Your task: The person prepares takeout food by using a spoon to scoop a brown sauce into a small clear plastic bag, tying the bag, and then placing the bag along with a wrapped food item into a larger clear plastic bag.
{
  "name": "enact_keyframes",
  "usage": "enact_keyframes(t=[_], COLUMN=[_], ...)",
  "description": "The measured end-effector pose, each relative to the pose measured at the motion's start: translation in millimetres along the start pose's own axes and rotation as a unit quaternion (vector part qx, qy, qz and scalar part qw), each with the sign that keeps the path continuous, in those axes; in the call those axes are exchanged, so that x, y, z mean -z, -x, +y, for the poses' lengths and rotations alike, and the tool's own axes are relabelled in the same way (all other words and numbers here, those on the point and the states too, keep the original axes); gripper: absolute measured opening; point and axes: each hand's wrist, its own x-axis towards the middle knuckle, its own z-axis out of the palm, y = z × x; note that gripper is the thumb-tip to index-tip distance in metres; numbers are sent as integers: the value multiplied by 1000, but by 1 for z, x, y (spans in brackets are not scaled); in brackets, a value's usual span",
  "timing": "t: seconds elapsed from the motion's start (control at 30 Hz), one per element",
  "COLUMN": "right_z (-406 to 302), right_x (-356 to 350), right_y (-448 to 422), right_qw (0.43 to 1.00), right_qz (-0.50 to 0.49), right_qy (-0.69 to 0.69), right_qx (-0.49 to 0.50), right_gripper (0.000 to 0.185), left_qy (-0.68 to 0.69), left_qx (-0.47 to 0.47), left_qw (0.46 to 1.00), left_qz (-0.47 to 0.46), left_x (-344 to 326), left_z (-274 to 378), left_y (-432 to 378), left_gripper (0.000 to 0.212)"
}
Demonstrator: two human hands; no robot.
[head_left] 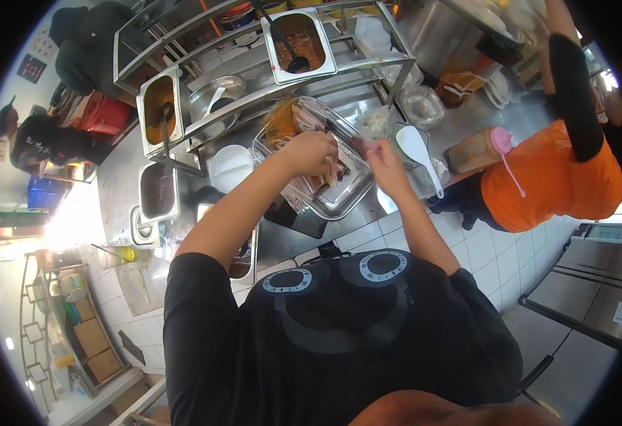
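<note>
A rectangular metal wire basket tray [351, 199] lies on the steel counter before me, holding many small clear plastic packets [303, 187] with dark contents. My left hand [313, 154] reaches over the packets with its fingers bent down; whether it grips one is hidden. At the tray's right side, my right hand [384, 160] has thumb and fingers pinched on a small dark packet [361, 147]. An orange-yellow plastic bag [280, 121] rests at the tray's back left. Right of my right hand lies a white rice paddle [420, 152] across a container.
Steel food pans [162, 109] with ladles stand on and beside a metal rack [289, 88]. At the right are a bottle with a pink lid [501, 139], clear containers [421, 106] and a co-worker in orange [553, 178]. A white round lid [232, 168] sits left of the tray.
</note>
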Motion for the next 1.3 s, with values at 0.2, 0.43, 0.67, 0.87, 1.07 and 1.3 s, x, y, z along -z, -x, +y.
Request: enact_keyframes(t=[0.2,0.43,0.67,0.87,1.07,1.3], right_z=[-12,-27,-8,-7,30,33], right_x=[-23,-33,-47,-28,35,22], right_y=[-3,-8,-14,-10,-68,-120], right_qw=[982,989,996,995,971,812], right_qz=[-185,-74,-23,-39,-16,-166], right_qy=[-20,128,81,38,227,558], right_qx=[31,23,28,77,72,53], right_gripper=[33,24,27,37,45,58], left_qy=[-22,-23,-42,-40,-65,37], left_qx=[83,138,441,576,584,571], left_qw=[996,974,834,798,801,788], left_qz=[-2,179,330,176,117,228], left_x=[3,2,7,10,1,26], left_z=[14,20,-20,-51,-68,-41], left_y=[9,16,34,20,6,22], left_gripper=[15,22,46,70,49,38])
